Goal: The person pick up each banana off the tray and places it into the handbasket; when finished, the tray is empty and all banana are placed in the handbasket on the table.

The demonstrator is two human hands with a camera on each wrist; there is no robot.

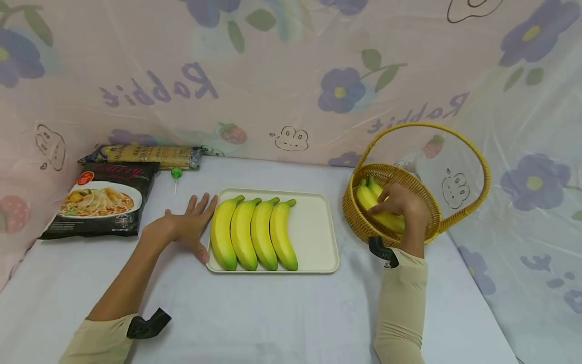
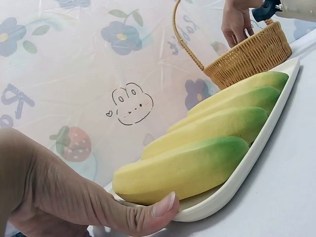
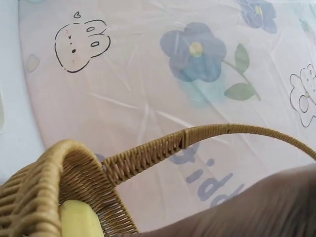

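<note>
Several yellow bananas (image 1: 244, 233) with green ends lie side by side on a cream tray (image 1: 316, 232), filling its left and middle. My left hand (image 1: 188, 227) is spread at the tray's left edge; in the left wrist view its thumb (image 2: 153, 212) lies against the rim beside the nearest banana (image 2: 182, 170). Over at the right, my right hand (image 1: 402, 202) reaches down into a wicker basket (image 1: 359, 220), its bent fingers at a banana (image 1: 388, 220). Another banana (image 1: 375, 187) shows behind it. The right fingertips are partly hidden, so their grip is unclear.
The basket's tall handle (image 1: 484, 172) arches over its right side. At the back left lie a black noodle packet (image 1: 100, 199), a pack of dry noodles (image 1: 159, 155) and a green lollipop (image 1: 176, 173). A patterned curtain (image 1: 273, 91) borders the white table (image 1: 282, 313).
</note>
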